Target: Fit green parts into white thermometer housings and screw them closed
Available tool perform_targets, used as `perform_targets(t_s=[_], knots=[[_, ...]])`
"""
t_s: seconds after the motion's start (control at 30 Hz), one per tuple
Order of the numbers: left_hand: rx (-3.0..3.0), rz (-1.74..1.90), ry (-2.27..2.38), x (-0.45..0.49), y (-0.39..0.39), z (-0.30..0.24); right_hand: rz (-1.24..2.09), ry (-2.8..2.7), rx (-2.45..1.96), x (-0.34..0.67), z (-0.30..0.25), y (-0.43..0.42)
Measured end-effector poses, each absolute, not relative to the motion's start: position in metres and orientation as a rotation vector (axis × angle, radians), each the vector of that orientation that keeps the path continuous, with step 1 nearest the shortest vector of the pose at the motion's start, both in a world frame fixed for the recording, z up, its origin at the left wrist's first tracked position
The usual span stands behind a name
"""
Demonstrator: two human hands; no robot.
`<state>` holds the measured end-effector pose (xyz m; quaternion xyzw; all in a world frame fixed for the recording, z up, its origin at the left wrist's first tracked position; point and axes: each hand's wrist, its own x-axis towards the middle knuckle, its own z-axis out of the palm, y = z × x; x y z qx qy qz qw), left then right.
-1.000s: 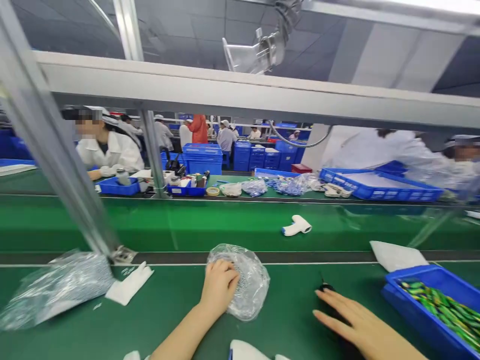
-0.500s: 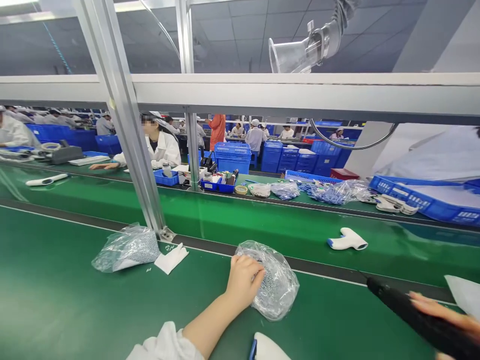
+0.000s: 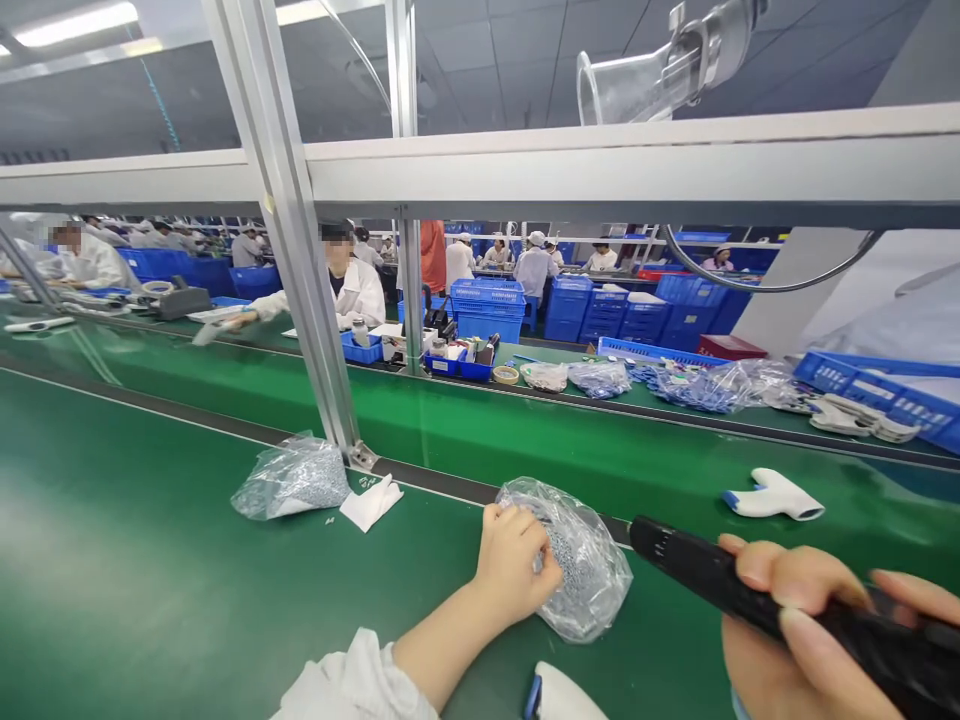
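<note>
My left hand [image 3: 517, 560] rests at the mouth of a clear plastic bag [image 3: 596, 600] filled with small metal screws [image 3: 571, 562]. Its fingers are curled together, and whatever is between the fingertips is too small or hidden to name. My right hand [image 3: 802, 615] is wrapped round a black electric screwdriver [image 3: 694, 565], whose front end points left toward the bag. Below the bag, a white and blue plastic housing [image 3: 566, 695] is cut off by the bottom edge of the view.
A second clear bag of small metal parts [image 3: 304, 480] and a crumpled white paper [image 3: 373, 503] lie left, near a metal post [image 3: 300, 250]. On the green belt sits a white gun-shaped housing [image 3: 776, 495]. Across it, a co-worker [image 3: 356, 290] sits behind blue trays [image 3: 361, 347].
The screwdriver in my right hand has moved left and up, closer to the bag. My left hand stays at the bag. The view has shifted; the co-worker opposite has moved an arm.
</note>
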<state>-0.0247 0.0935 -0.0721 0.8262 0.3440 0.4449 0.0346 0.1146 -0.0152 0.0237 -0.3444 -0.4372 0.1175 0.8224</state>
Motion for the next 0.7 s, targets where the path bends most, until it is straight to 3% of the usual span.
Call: perform_targets(t_s=[0.2, 0.7], knots=[[2.73, 1.356, 0.949, -0.026, 0.089, -0.07, 0.508, -1.13, -0.696, 0.106, 0.012, -0.003], [2.945, 1.202, 0.91, -0.024, 0.086, -0.068, 0.562, -1.175, -0.709, 0.094, 0.007, 0.002]])
